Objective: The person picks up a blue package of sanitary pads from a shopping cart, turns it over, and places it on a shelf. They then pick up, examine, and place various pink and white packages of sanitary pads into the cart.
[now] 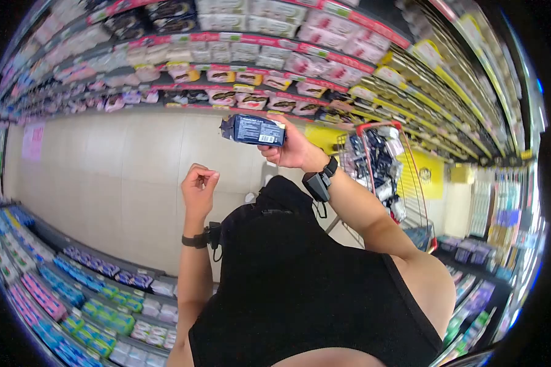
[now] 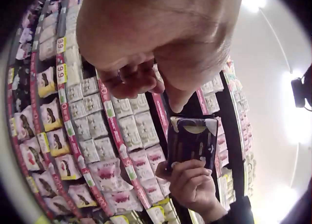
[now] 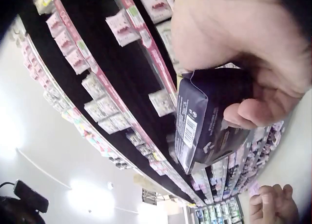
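My right hand (image 1: 294, 147) grips a dark blue packet (image 1: 251, 129) by one end, out in front of my body. Its printed side with white text and a barcode faces up in the head view. In the right wrist view, the fingers curl round the packet (image 3: 207, 112), whose wrapper looks glossy and creased. My left hand (image 1: 199, 186) hovers to the left of the packet, apart from it. The fingers of the left hand (image 2: 131, 80) are loosely curled with nothing between them.
Long shelves (image 1: 245, 46) of packaged goods run across the front, with red price strips. A red-framed shopping cart (image 1: 410, 165) full of dark packets stands to my right. Low shelves (image 1: 98, 275) of colourful packs line the left behind me. Pale tiled floor (image 1: 104, 159) lies between.
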Demonstrator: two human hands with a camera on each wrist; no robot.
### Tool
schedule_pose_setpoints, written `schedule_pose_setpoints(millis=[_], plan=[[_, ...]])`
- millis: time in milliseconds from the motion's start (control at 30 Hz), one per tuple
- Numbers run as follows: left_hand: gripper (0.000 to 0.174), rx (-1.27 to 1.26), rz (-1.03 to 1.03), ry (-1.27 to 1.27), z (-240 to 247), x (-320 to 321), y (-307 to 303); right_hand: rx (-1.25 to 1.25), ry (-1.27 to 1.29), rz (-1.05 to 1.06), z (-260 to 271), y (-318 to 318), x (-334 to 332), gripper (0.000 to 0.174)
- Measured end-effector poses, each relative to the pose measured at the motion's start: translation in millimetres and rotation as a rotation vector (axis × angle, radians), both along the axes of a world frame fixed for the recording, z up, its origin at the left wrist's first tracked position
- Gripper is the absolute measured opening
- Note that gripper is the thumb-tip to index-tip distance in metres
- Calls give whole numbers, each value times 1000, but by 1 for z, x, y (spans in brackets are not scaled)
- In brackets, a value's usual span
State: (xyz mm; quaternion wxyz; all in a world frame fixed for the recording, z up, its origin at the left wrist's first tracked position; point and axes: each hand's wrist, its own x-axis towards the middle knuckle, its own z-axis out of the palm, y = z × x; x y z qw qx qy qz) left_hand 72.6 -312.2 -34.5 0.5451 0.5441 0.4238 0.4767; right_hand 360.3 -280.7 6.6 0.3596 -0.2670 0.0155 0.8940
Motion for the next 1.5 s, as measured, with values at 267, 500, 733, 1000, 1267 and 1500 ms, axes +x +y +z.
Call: schedule_pose_setpoints(millis=[267,500,733,1000,1267,1500], plan=[[13,-62,268,-91,-8,-51,0,-49,-34,310,-8,89,-93,47],[13,-63,440,-73,8,-84,57,-63,-115,443,-4,178,-157,41],[42,-87,316,-56,17,-130,158,506,-222,228,-3,251,-193,34],[58,-70,257,181,56,-151,262,1470,-762,225,30,323,-213,50],[53,-54,139,75,28,-193,339,1696,-1247,290,51,374,-254,69],[45,129,-192,97,57,-280,430,1796,-1334,205,117,422,-294,56]])
